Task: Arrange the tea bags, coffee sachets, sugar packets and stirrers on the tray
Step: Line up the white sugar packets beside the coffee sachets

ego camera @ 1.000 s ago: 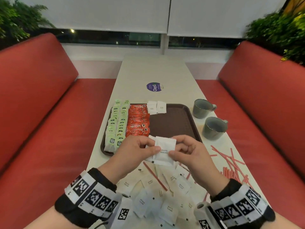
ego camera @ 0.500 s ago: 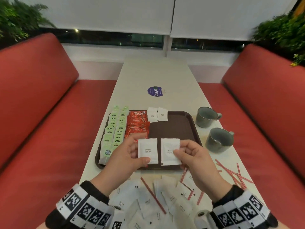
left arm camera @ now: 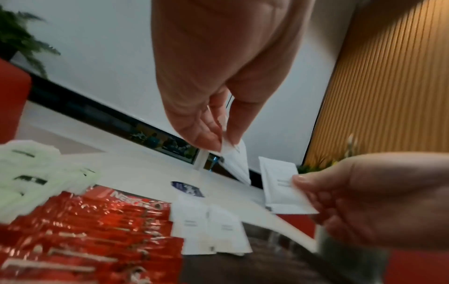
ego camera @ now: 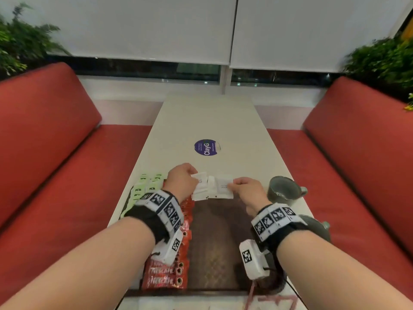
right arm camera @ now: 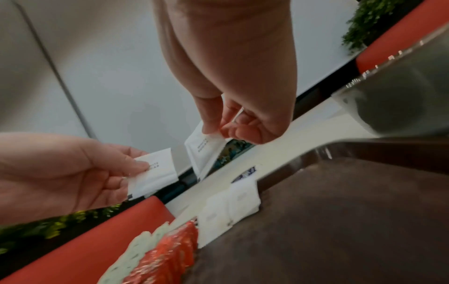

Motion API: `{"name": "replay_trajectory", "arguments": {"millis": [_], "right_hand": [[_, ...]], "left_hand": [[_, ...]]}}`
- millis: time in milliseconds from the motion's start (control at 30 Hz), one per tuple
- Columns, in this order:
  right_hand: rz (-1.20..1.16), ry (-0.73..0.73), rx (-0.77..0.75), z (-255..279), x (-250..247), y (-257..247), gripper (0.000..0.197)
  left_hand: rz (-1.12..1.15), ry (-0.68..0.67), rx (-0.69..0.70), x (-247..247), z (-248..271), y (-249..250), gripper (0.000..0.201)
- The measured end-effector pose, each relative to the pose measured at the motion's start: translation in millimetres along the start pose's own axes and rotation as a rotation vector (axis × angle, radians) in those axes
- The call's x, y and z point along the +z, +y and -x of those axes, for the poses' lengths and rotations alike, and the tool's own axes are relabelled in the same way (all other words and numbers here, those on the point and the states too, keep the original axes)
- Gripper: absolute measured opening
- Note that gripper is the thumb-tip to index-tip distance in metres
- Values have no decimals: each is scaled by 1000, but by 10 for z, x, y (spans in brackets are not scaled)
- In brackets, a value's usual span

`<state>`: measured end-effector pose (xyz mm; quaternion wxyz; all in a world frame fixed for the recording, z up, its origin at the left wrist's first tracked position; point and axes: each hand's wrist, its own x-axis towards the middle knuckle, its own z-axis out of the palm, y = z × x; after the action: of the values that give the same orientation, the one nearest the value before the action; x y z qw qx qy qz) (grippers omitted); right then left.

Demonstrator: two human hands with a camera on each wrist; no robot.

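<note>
Two white sugar pkts were held above the far end of the brown tray [ego camera: 214, 238], one per hand. The left-held sugar packet [left arm camera: 237, 163] hung from a pinch at its top corner btwn thumb and forefinger of the left hand [ego camera: 182, 179]; the other fingers curled in behind, not touching it as far as could be seen. The right-held sugar packet [left arm camera: 283, 185] was pinched at one edge by thumb over curled fingers of the right hand [ego camera: 248, 190]. The two pkts sat just beside each other, apart in the wrist views.

Below them, two sugar packets on the tray [left arm camera: 211, 232] lay flat side by side, touching, at the tray's far edge. Left of those ran the row of red coffee sachets [ego camera: 176, 253], overlapping, and left again the pale green tea bags [ego camera: 143, 191] in two columns. Red stirrers [ego camera: 272, 302] lay on the white table [ego camera: 212, 121] nr the tray's near right corner, blurred.

Two grey cups [ego camera: 285, 191] stood right of the tray. A purple round sticker [ego camera: 206, 147] sat farther up the table. Red bench seats [ego camera: 62, 175] flanked both sides.
</note>
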<state>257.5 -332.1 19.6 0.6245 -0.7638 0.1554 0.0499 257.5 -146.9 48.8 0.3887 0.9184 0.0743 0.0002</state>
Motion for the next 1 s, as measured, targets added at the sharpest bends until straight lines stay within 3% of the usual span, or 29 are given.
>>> {"name": "replay_trajectory", "arguments": {"millis": [300, 600, 1000], "right_hand": [[173, -66, 165, -669, 160, 231, 21], [554, -64, 12, -777, 323, 259, 24], [591, -73, -34, -830, 430, 305, 22]], "left_hand": [[-589, -333, -2, 372, -667, -7, 31], [-687, -263, 34, 552, -756, -57, 29], [-673, -227, 69, 564, -769, -120, 29]]}}
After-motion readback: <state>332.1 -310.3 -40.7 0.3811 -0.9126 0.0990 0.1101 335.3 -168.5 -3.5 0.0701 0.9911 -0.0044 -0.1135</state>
